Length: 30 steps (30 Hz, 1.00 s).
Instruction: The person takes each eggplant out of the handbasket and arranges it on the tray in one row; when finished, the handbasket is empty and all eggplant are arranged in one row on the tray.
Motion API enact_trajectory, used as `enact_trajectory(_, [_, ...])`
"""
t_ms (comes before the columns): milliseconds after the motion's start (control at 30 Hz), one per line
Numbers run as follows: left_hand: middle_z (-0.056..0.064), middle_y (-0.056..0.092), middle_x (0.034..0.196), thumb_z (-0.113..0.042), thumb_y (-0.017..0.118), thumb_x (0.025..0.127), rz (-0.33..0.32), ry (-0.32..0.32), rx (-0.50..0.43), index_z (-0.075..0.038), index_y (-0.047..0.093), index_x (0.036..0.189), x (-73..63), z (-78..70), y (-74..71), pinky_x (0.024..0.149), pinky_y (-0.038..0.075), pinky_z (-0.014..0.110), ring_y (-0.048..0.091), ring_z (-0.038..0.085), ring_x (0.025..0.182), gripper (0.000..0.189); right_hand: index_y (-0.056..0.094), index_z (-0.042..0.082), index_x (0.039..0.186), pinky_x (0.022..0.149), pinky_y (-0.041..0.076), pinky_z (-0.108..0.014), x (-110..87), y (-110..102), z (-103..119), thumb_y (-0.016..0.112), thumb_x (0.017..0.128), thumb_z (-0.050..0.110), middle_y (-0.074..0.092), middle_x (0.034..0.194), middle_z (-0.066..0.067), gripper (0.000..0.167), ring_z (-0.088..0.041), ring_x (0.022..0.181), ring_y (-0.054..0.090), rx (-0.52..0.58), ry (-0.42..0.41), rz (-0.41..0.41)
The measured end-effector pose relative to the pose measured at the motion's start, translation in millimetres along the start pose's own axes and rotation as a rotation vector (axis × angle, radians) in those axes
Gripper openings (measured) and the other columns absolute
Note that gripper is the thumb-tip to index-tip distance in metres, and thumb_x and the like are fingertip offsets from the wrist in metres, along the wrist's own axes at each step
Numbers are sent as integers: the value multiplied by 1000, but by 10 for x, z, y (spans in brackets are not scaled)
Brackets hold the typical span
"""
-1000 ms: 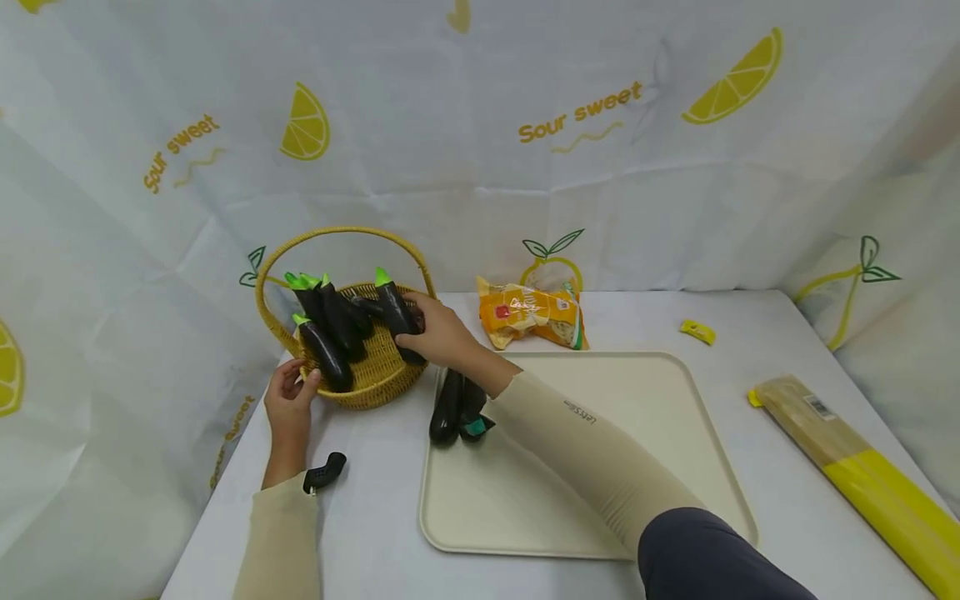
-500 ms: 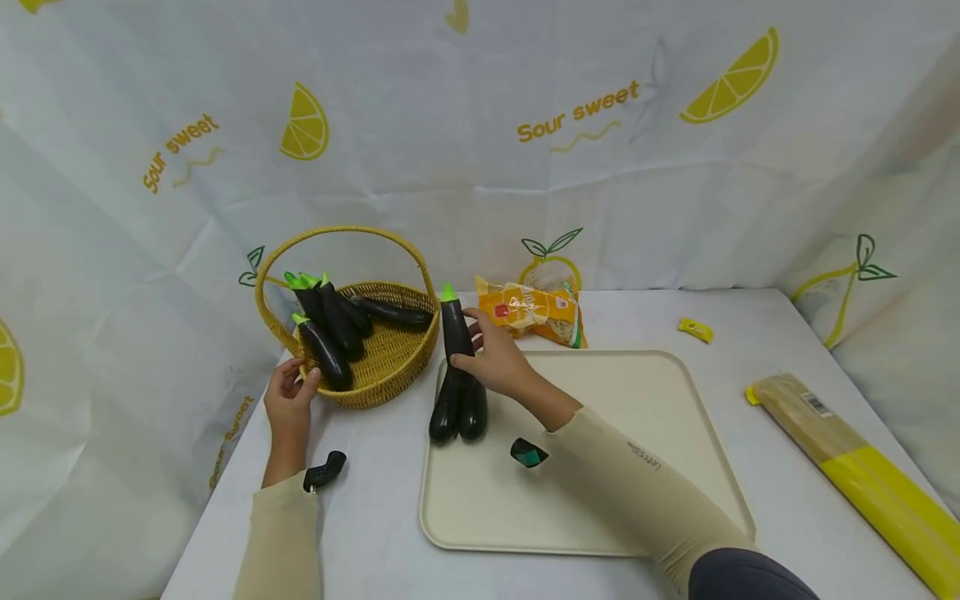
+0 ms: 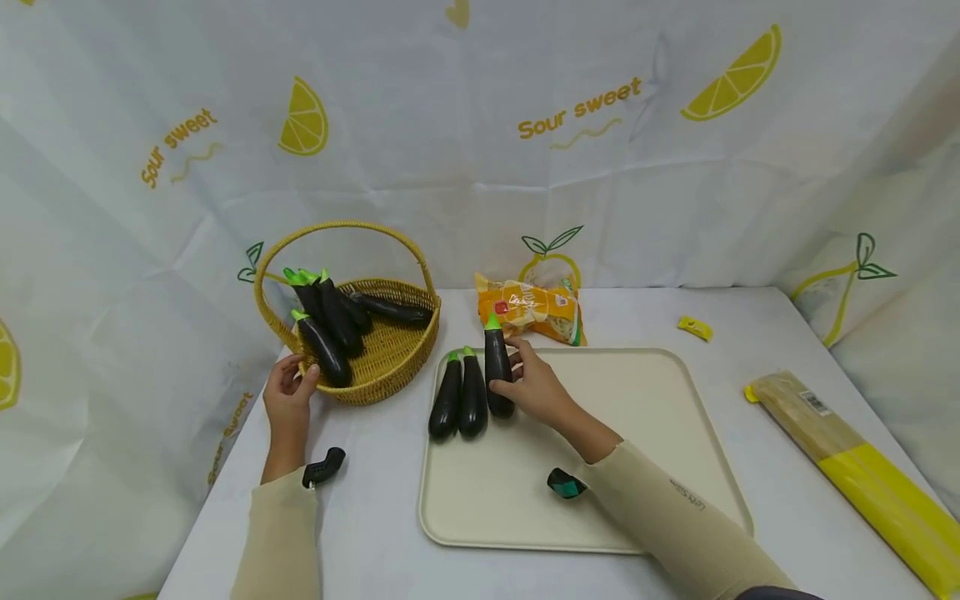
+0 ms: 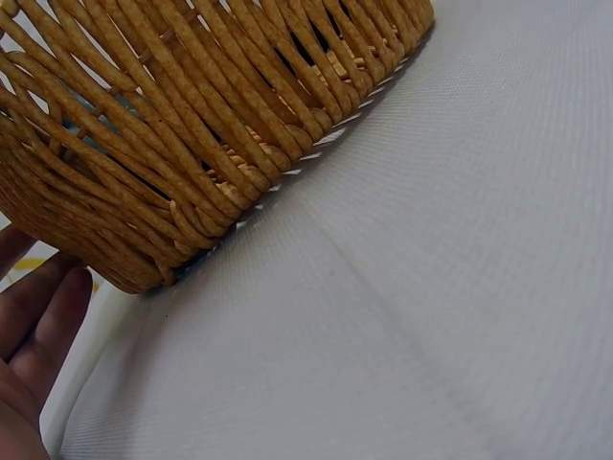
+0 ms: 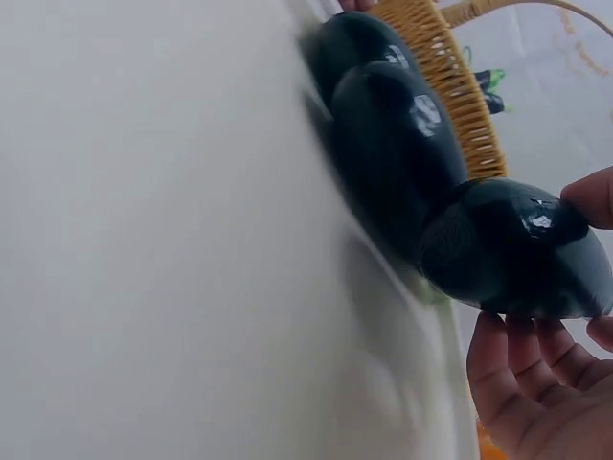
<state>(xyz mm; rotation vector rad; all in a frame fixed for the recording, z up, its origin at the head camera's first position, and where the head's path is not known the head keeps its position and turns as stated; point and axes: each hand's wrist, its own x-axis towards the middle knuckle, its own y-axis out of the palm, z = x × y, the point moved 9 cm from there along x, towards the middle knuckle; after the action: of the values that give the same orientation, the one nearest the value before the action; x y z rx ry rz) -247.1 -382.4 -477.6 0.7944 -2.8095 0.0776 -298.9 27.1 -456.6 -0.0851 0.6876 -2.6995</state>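
Note:
My right hand [image 3: 538, 385] pinches a dark purple eggplant [image 3: 496, 367] between thumb and fingers, its green stem pointing away. In the right wrist view, the held eggplant [image 5: 517, 249] hangs just over the pale surface, beside two others. Those two eggplants, a left one [image 3: 447, 396] and a right one [image 3: 472, 393], lie side by side on the left part of the beige tray [image 3: 592, 517]. My left hand [image 3: 288, 396] holds the near left rim of a wicker basket [image 3: 386, 387]. Several eggplants [image 3: 326, 350] lie inside it. The left wrist view shows fingertips [image 4: 72, 292] against the weave.
An orange snack bag [image 3: 531, 310] lies behind the tray. A small yellow packet [image 3: 695, 328] sits at the back right, and a long yellow-and-tan package [image 3: 855, 475] runs along the right side. The basket's tall handle [image 3: 345, 225] arches above it. A printed curtain hangs behind.
My right hand has carried the eggplant out of the basket, rightward and toward me, to beside the two on the tray. The left hand has stayed at the basket.

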Motion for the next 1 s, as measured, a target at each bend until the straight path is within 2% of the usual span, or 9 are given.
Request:
enact_trajectory(133, [12, 55, 129, -12, 69, 91, -10, -1, 17, 2, 52, 128, 5, -22, -9, 82, 47, 15, 57, 15, 103, 42, 31, 18, 148, 73, 52, -34, -60, 43, -125, 74, 85, 26, 56, 114, -8, 76, -21, 91, 57, 9, 34, 19])
enact_trajectory(333, [11, 55, 130, -17, 69, 92, -15, 0, 34, -1, 52, 128, -6, -19, -6, 83, 46, 15, 57, 15, 105, 43, 33, 14, 147, 76, 50, -36, -102, 124, -262, 73, 86, 33, 57, 114, -8, 76, -19, 90, 58, -39, 84, 56])
enact_trajectory(667, [10, 56, 128, -18, 69, 92, -20, -2, 44, -5, 54, 126, -22, 26, 5, 83, 47, 15, 57, 16, 104, 40, 34, 9, 147, 87, 48, -42, -128, 117, -307, 69, 90, 40, 55, 114, -6, 73, -21, 100, 58, -101, 96, 41])
enact_trajectory(1000, [8, 56, 127, -16, 69, 92, -10, 7, 25, -1, 53, 128, 9, 31, -7, 83, 47, 16, 56, 16, 104, 43, 38, 10, 145, 72, 51, -34, -23, -44, -147, 68, 92, 35, 56, 110, -6, 66, -21, 92, 59, -139, 61, 18])
